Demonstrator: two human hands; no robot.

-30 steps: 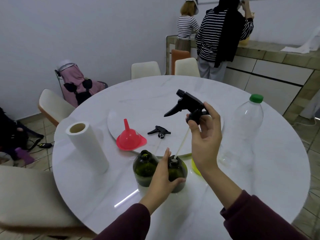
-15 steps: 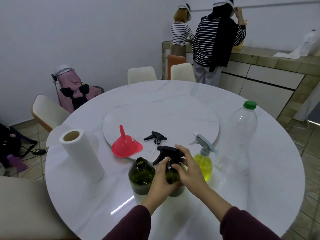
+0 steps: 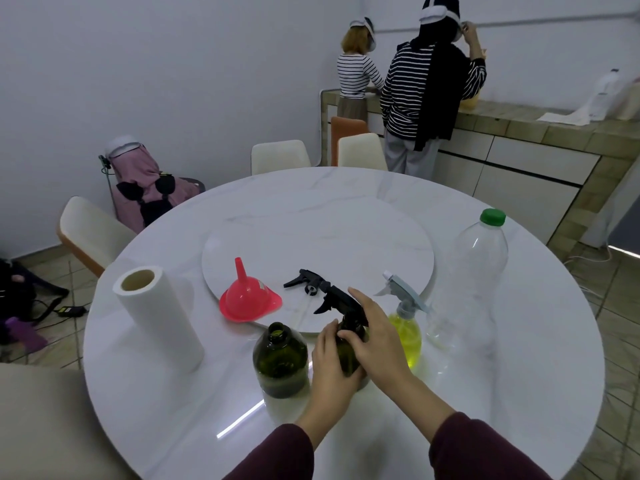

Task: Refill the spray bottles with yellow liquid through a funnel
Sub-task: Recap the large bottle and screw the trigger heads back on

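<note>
Near the desk's [image 3: 519,341] front edge, the left hand [image 3: 334,367] grips a green bottle [image 3: 348,351]; the right hand [image 3: 377,336] clasps its black sprayer [image 3: 337,301]. An open bottle [image 3: 280,362] stands just left; the funnel [image 3: 249,301] lies behind.

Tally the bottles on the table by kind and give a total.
Dark green bottles: 2, one open, one held by both hands
Clear spray bottle with yellow liquid: 1
Large clear bottle with green cap: 1
Total: 4
</note>
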